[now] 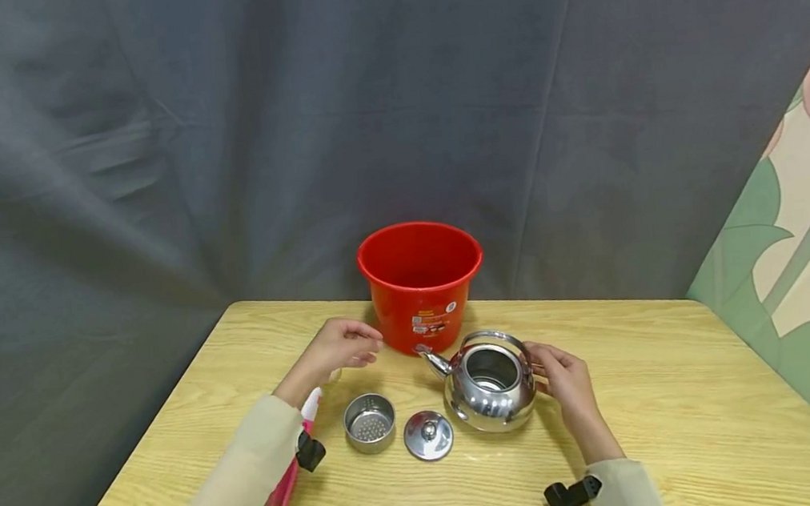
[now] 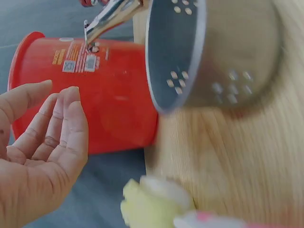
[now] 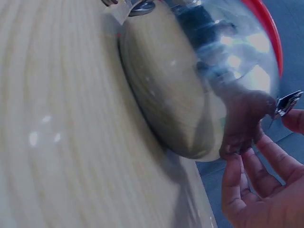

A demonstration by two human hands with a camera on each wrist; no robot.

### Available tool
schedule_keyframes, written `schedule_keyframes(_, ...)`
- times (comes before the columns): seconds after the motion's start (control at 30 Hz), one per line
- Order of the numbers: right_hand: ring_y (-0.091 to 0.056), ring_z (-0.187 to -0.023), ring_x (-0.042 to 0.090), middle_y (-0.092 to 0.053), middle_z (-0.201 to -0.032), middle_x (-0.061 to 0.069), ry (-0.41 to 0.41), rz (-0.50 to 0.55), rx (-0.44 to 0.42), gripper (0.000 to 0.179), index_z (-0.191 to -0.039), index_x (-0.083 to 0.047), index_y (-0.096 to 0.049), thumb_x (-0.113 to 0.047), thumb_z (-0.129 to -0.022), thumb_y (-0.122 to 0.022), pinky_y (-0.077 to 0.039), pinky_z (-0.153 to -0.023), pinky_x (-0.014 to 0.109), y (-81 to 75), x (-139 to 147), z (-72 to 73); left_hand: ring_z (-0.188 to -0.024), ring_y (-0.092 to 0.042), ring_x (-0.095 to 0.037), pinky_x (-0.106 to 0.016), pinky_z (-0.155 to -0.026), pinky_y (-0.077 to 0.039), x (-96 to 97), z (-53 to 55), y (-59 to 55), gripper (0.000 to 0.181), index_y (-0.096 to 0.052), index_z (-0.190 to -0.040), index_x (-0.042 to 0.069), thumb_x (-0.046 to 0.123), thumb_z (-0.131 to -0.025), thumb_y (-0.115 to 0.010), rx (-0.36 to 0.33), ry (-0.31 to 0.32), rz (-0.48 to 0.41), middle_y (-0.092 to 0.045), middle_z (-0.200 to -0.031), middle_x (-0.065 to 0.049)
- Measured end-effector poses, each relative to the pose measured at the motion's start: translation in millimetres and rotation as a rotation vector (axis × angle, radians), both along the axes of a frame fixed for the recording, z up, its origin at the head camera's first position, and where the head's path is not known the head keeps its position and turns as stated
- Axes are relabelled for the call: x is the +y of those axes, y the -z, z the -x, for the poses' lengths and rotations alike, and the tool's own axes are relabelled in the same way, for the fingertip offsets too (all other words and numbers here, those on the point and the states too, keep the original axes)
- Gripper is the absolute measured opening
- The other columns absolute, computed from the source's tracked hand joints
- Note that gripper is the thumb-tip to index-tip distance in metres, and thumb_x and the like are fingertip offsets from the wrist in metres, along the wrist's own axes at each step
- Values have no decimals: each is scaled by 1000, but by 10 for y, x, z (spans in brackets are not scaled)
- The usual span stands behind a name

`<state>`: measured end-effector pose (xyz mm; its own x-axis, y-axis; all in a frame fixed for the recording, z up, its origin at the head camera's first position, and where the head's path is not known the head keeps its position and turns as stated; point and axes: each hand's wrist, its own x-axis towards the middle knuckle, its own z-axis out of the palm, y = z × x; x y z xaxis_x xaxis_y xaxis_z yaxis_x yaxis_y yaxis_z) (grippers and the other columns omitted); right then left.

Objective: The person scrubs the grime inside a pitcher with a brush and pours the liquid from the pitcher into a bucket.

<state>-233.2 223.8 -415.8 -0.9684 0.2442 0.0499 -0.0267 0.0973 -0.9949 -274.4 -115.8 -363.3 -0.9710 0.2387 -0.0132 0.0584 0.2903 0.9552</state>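
Note:
In the head view, my left hand [image 1: 337,347] hovers just left of the red bucket [image 1: 421,316]. Its fingers are loosely bent with nothing between them. My right hand [image 1: 562,376] is at the right side of a shiny metal kettle [image 1: 491,410], whose top opening is uncovered. Seen from the right wrist, the fingertips [image 3: 232,164] touch the kettle's rounded wall, with the thumb by the handle bracket [image 3: 287,103]. A perforated metal strainer [image 1: 370,426] stands left of the kettle. Between them lies a round lid [image 1: 429,437] with its knob up.
Under my left forearm lies a long pink-and-white handle [image 1: 284,493]; in the left wrist view, a pale yellow and white head [image 2: 154,204] shows at its end. The wooden table [image 1: 677,390] meets a dark curtain [image 1: 584,149] at the back.

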Motion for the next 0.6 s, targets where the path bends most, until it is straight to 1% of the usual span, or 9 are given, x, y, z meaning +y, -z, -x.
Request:
schedule_keyframes(0.1, -62, -78, 7, -67, -85, -9, 12, -5, -13, 38, -108, -4, -68, -37, -90, -59, -53, -66, 26, 14, -1, 7, -74, -65, -26, -34, -69, -55, -111, -66, 14, 14, -68, -96, -2, 5, -84, -64, 47, 6, 87, -67, -86, -14)
schedule_keyframes(0.2, -62, -78, 7, -67, -84, -10, 17, -16, -24, 42, -108, -3, -67, -39, -89, -60, -52, -67, 26, 12, -4, 3, -70, -61, -22, -32, -66, -54, -206, -131, 59, 14, -68, -94, -2, 3, -82, -63, 83, 35, 178, -65, -80, -10)
schedule_keyframes(0.33, -62, -79, 6, -67, -85, -10, 13, -23, -29, 47, -112, 2, -64, -39, -90, -59, -52, -68, 26, -2, -6, 8, -65, -53, -15, -27, -56, -47, -290, -197, 113, 14, -69, -92, -2, 4, -80, -63, 136, 79, 304, -63, -77, -3)
schedule_keyframes(0.4, -62, -79, 7, -68, -86, -9, 12, -25, -30, 48, -112, 3, -64, -39, -89, -61, -52, -68, 26, -6, -8, 13, -64, -51, -14, -25, -53, -43, -316, -222, 143, 14, -69, -91, -1, 3, -79, -63, 156, 89, 347, -63, -77, -1)
schedule_keyframes(0.43, -62, -80, 7, -68, -86, -9, 10, -28, -30, 48, -111, 2, -65, -39, -89, -61, -52, -68, 26, -8, -9, 15, -64, -50, -13, -25, -52, -42, -326, -235, 156, 14, -70, -90, 0, 3, -79, -62, 160, 92, 359, -63, -77, 0)
schedule_keyframes(0.5, -62, -79, 7, -67, -85, -9, 15, -35, -34, 47, -110, 1, -66, -40, -88, -62, -52, -67, 26, -8, -12, 16, -62, -50, -13, -24, -53, -42, -340, -253, 191, 13, -69, -89, 0, 2, -78, -61, 142, 102, 360, -62, -75, 0)
schedule_keyframes(0.53, -62, -79, 7, -67, -85, -9, 18, -37, -37, 47, -108, 1, -67, -41, -87, -63, -52, -67, 26, -8, -13, 14, -62, -50, -12, -24, -54, -43, -344, -260, 208, 13, -69, -88, 0, 1, -78, -61, 130, 110, 353, -63, -74, -1)
schedule_keyframes(0.6, -62, -79, 7, -67, -85, -9, 23, -43, -39, 46, -107, 0, -67, -41, -87, -63, -52, -67, 26, -7, -15, 6, -61, -52, -12, -25, -56, -46, -348, -273, 245, 12, -68, -88, -1, 1, -78, -61, 83, 129, 322, -63, -74, -2)
